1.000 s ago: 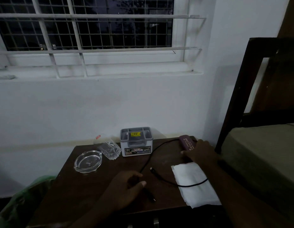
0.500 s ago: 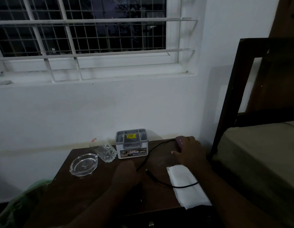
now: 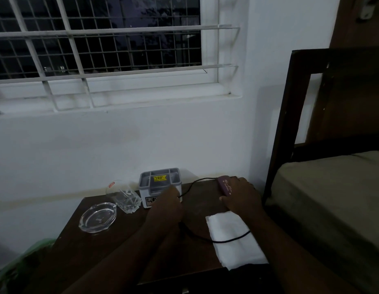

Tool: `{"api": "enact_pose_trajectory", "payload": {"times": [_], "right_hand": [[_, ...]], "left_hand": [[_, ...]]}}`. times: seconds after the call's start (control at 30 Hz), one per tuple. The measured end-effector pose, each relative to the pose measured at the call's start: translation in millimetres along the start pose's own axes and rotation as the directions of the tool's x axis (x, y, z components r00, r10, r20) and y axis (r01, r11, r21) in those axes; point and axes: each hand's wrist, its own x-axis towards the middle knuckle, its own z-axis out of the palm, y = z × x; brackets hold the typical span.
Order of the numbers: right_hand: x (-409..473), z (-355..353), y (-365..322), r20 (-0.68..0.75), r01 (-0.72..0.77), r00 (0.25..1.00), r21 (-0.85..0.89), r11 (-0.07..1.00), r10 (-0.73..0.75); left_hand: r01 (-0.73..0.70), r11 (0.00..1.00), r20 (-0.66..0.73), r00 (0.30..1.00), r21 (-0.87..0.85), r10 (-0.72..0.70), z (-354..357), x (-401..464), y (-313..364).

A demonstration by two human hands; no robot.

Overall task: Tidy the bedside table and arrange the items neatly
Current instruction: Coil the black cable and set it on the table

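On the dark wooden bedside table [image 3: 112,251], a black cable [image 3: 226,240] runs from a purple power bank [image 3: 224,184] at the back right, loops forward and crosses a white folded tissue [image 3: 237,257]. My right hand [image 3: 241,198] grips the power bank from the right side. My left hand [image 3: 167,206] is closed around the cable in front of a grey organizer box [image 3: 159,179] with a yellow sticker. A tipped drinking glass [image 3: 126,198] and a glass ashtray [image 3: 98,217] lie at the left.
The table stands against a white wall under a barred window. A bed with a dark wooden headboard frame [image 3: 277,134] and a mattress [image 3: 333,198] adjoins the table's right side. A green bag [image 3: 25,257] sits low at the left.
My left hand has moved from the table's front edge back toward the organizer box, taking the cable with it. My right hand has closed further over the power bank.
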Motion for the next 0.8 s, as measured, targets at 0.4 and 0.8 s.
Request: {"api": "enact_pose_trajectory", "payload": {"times": [0.4, 0.8], "right_hand": [[2, -26, -15, -0.550, 0.307, 0.823, 0.222, 0.926, -0.141], [-22, -88, -71, -0.542, 0.512, 0.790, 0.328, 0.794, -0.286]], "left_hand": [[-0.498, 0.740, -0.214, 0.866, -0.452, 0.452, -75, -6, 109], [0.465, 0.240, 0.510, 0.841, -0.852, 0.181, -133, -101, 46]]}}
